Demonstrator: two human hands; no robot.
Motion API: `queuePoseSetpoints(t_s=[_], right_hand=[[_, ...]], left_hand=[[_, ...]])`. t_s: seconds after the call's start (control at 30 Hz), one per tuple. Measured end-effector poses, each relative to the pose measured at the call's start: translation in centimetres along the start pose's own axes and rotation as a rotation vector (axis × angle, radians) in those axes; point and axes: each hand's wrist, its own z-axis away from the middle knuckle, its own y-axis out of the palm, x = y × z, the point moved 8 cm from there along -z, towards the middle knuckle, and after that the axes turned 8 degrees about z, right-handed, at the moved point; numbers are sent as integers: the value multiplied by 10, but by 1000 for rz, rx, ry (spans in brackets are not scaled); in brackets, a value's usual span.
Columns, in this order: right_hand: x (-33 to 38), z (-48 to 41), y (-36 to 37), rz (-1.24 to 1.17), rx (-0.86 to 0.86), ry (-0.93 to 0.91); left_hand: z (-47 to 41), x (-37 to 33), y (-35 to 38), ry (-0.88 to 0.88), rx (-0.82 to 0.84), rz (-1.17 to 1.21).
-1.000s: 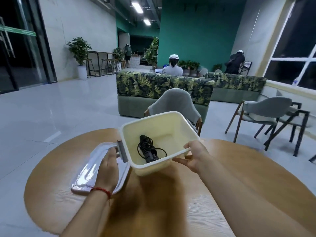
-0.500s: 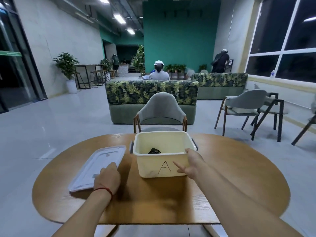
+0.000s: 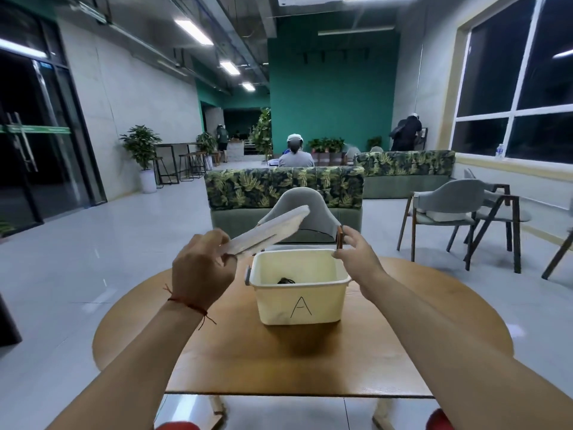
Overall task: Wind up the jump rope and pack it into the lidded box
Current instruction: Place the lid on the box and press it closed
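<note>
A cream plastic box (image 3: pixel 313 305) marked "A" stands upright on the round wooden table (image 3: pixel 248 361). Only a bit of the black wound jump rope (image 3: pixel 286 280) shows over the rim, lying on the box floor. My left hand (image 3: pixel 201 271) grips the translucent white lid (image 3: pixel 269 231) by its near end and holds it tilted in the air above the box's left rim. My right hand (image 3: pixel 356 256) hovers with fingers apart over the box's far right corner, holding nothing.
A grey chair (image 3: pixel 307 212) is tucked at the table's far side, with a leaf-patterned sofa (image 3: pixel 285 187) behind it. More grey chairs (image 3: pixel 459 209) stand to the right. People are in the background.
The box was tilted toward me, then set flat on the table. My left hand has lifted the lid off the table, and my right hand left the box front and rose to its far corner.
</note>
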Motion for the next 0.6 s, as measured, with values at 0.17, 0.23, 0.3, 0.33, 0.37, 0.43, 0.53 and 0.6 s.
queuePoseSetpoints(t_s=[0.17,0.23,0.3,0.33,0.37,0.43,0.53,0.6], right_hand=[[33,3,-16,-211,64,-187],[38,4,-28,-269,1,-220],[38,2,-37,-330,-34,-236],[34,-3,-40,-368,-51,-219],[29,-8,-43,-400,-65,-192],[17,-22,-45,-444,-87,-94],[1,-41,-36,-452,-83,68],[-14,-59,-30,-345,-92,144]], left_hand=[[-20,-42,-8,127,114,341],[-27,-44,-5,134,122,419],[-38,-31,4,23,98,479],[-42,-18,12,-100,87,510],[-43,-3,26,-252,100,545],[-36,19,60,-508,202,644],[-26,31,97,-593,346,704],[-23,41,114,-599,387,626]])
